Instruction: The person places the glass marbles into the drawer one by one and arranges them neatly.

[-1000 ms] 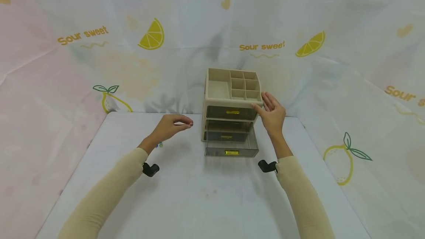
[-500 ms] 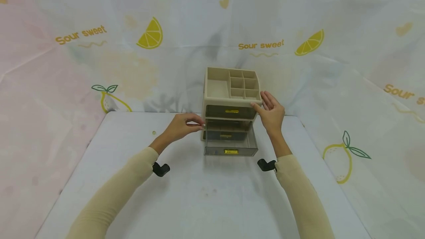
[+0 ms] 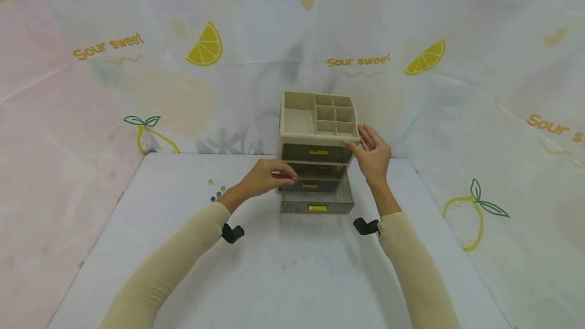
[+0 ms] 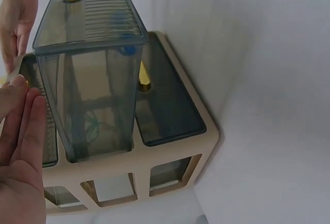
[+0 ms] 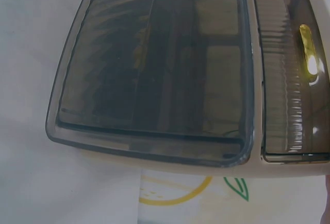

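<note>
A beige desk organizer stands at the back of the table, its smoky clear middle drawer pulled out. Over the drawer's left side, my left hand pinches a tiny shiny piece, apparently a glass marble, mostly hidden by the fingertips. In the left wrist view, that hand is beside the drawer. My right hand rests on the organizer's upper right corner, thumb on the front edge, fingers straight along the side. Blue patches show through the drawer's wall; I cannot tell what they are.
Several small glass marbles, blue, green and yellowish, lie on the white table left of the organizer. The organizer's top has open compartments. A closed top drawer sits above the pulled-out one. A lemon-print cloth hangs behind.
My left hand has moved right, from beside the organizer to over the pulled-out drawer, uncovering the marbles on the table. The right hand stays on the organizer's corner.
</note>
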Demonstrator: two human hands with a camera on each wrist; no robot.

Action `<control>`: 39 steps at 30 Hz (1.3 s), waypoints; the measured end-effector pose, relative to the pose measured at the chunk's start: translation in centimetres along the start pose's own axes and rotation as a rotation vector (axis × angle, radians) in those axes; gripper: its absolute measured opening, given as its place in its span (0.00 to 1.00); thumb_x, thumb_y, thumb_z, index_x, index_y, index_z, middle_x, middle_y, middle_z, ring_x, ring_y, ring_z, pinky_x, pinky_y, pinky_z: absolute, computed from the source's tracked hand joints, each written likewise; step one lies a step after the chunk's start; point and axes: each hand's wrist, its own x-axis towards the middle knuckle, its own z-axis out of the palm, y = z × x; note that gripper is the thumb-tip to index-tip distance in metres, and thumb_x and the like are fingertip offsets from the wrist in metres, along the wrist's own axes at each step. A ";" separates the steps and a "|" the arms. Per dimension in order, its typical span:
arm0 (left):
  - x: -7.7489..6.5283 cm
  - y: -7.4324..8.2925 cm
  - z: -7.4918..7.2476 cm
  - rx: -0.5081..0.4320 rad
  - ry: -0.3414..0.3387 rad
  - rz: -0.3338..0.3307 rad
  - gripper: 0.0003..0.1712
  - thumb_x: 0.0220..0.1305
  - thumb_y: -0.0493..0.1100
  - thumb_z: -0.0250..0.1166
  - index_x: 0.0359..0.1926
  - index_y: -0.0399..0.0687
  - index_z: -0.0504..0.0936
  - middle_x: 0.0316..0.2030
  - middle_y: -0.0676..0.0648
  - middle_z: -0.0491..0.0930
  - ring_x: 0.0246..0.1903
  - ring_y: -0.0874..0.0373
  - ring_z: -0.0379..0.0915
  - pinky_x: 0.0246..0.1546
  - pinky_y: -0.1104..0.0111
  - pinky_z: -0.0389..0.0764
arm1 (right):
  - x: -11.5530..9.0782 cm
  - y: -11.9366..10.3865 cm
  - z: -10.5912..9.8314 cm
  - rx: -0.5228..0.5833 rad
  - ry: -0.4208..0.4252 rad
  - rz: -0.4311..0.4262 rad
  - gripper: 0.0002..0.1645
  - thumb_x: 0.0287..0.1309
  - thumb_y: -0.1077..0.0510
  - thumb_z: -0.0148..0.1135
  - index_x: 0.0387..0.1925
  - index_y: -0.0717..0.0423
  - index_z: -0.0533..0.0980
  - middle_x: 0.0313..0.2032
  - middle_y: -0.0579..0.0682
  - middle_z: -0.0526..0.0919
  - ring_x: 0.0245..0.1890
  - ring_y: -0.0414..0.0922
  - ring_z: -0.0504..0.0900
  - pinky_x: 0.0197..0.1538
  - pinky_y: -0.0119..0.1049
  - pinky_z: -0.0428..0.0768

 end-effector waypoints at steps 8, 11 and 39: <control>1.2 0.0 1.1 0.082 -0.103 0.081 0.07 0.60 0.37 0.70 0.41 0.44 0.87 0.39 0.54 0.83 0.38 0.64 0.79 0.40 0.73 0.82 | -0.1 0.0 -0.1 0.002 0.006 -0.006 0.40 0.47 0.72 0.73 0.63 0.72 0.67 0.60 0.67 0.72 0.62 0.50 0.73 0.62 0.37 0.70; 1.8 0.3 1.5 0.099 -0.146 0.083 0.07 0.59 0.36 0.70 0.40 0.42 0.87 0.38 0.53 0.83 0.38 0.65 0.80 0.39 0.74 0.82 | -0.1 -0.1 0.0 0.007 0.008 -0.009 0.40 0.46 0.73 0.72 0.63 0.73 0.67 0.60 0.67 0.72 0.62 0.52 0.73 0.62 0.38 0.70; 4.0 1.4 4.3 0.430 -0.567 -0.126 0.10 0.62 0.33 0.66 0.43 0.46 0.88 0.41 0.51 0.85 0.40 0.62 0.80 0.41 0.76 0.79 | 0.0 0.1 0.2 0.013 0.004 -0.011 0.40 0.47 0.74 0.72 0.63 0.74 0.66 0.60 0.68 0.72 0.63 0.55 0.71 0.62 0.36 0.71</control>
